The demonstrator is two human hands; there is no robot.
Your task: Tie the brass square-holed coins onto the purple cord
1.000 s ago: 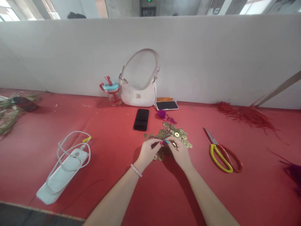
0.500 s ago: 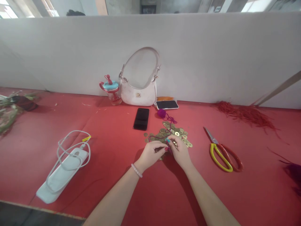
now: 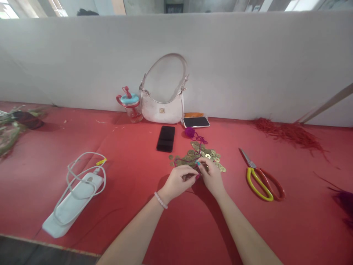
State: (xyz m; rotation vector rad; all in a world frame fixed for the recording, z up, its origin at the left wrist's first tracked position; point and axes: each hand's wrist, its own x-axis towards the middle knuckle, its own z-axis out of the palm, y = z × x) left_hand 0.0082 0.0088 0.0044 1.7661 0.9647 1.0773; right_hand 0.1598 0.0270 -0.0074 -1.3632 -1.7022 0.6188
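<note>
My left hand point(image 3: 178, 180), with a beaded bracelet at the wrist, is closed in a pinch at the purple yarn point(image 3: 199, 148). Facing it, my right hand point(image 3: 212, 177) also pinches the yarn between thumb and forefinger. The fingertips are close together, and the short piece of yarn between them is hard to make out. Beneath and beyond both hands lies a loose pile of brass coins point(image 3: 191, 153) with holes in the middle. From the hands the yarn trails over the coins to a small purple ball point(image 3: 189, 132) behind them.
Scissors point(image 3: 259, 180) with yellow and red handles lie at right. A black phone point(image 3: 166, 139), a white-edged phone point(image 3: 196, 122), a handbag point(image 3: 162, 110) and a lidded cup point(image 3: 132, 108) stand farther back. A white power strip point(image 3: 73, 206) lies left, red shreds point(image 3: 289, 134) far right.
My left fingertips have shifted slightly right, and the right hand's fingers have moved a little. Both hands stay over the coins, which look unchanged.
</note>
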